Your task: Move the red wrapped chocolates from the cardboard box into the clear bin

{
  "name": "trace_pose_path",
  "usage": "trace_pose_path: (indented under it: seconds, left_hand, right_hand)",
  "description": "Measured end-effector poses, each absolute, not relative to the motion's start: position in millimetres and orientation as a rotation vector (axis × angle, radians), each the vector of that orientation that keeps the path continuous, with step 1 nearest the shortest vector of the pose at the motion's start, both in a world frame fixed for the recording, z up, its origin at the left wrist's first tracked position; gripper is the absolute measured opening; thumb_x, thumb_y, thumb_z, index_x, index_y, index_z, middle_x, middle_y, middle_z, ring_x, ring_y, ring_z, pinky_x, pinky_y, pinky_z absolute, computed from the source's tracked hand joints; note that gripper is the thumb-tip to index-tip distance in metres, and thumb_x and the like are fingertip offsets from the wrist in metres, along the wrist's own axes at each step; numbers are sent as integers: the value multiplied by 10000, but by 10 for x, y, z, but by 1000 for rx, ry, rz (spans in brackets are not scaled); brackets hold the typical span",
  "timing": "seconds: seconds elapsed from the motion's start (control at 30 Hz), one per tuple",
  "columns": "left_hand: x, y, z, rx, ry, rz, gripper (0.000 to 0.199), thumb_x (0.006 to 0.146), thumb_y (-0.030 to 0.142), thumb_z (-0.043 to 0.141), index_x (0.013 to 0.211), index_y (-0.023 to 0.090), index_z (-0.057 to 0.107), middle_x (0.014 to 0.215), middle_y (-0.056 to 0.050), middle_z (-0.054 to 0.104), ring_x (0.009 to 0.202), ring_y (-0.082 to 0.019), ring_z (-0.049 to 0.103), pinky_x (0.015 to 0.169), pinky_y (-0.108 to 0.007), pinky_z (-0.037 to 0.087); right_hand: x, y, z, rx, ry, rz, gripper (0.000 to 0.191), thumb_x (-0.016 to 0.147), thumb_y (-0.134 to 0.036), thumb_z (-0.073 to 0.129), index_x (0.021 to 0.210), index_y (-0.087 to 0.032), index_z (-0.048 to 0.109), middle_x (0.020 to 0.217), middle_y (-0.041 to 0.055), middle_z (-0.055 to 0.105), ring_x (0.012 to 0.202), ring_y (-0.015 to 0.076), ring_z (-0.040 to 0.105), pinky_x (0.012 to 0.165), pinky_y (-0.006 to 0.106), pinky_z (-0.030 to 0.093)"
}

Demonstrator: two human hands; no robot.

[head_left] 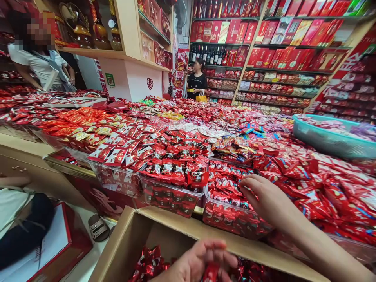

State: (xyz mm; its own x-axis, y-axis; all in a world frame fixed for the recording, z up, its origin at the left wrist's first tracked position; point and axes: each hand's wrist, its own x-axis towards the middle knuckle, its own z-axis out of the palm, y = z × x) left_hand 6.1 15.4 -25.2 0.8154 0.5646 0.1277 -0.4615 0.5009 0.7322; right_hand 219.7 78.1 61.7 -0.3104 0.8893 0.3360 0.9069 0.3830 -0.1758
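At the bottom of the view my left hand (pixel 195 260) is over an open cardboard box (pixel 117 243), its fingers curled around a red-wrapped candy (pixel 210 272). More shiny red-wrapped candies (pixel 149 264) lie inside the box. My right hand (pixel 261 196) reaches in from the right, above a clear plastic bin (pixel 232 217) of small red packets (pixel 225 182). Its fingers are bent down but apart at the packets, with nothing seen in them. Left of it, another clear bin (pixel 170 197) is heaped with red and black candy packets (pixel 173 170).
Heaps of wrapped sweets (pixel 190 133) cover the long counter. A turquoise basin (pixel 331 135) rests at right. Two people stand beyond, at left (pixel 38 58) and centre (pixel 196 80). Another person's leg (pixel 29 219) shows at lower left, near a red-and-white carton (pixel 61 243) and a sandal (pixel 99 227).
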Motion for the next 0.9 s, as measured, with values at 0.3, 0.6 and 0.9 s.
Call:
trace_pose_path:
  seconds: [0.3,0.6,0.9]
  left_hand:
    - [194,172,227,652,294,772,908,526,-94,435,1196,432,120,1269,-31,309,883,-111,505,602,-182,366]
    - [208,97,193,647,456,731,318,766,148,454,1081,179,428,973,-66,547,761,-97,531,697,-258,412]
    - [259,83,141,1018,749,965,361,706,180,555,1048,230,452,1029,-41,568,893,-133,538,807,-249,406]
  right_hand:
    - [1696,-36,452,-1165,-2227,415,223,746,-207,478,970,-200,484,903,64,549,850,157,496,714,281,450]
    - [1812,-90,326,-967,-1959,565,199,727,-51,435,828,-208,504,816,36,574,788,125,551,665,203,471]
    - [1716,-205,-2,-1094,-1508,779,252,742,-155,478,976,-234,431,886,50,566,800,145,577,657,217,506]
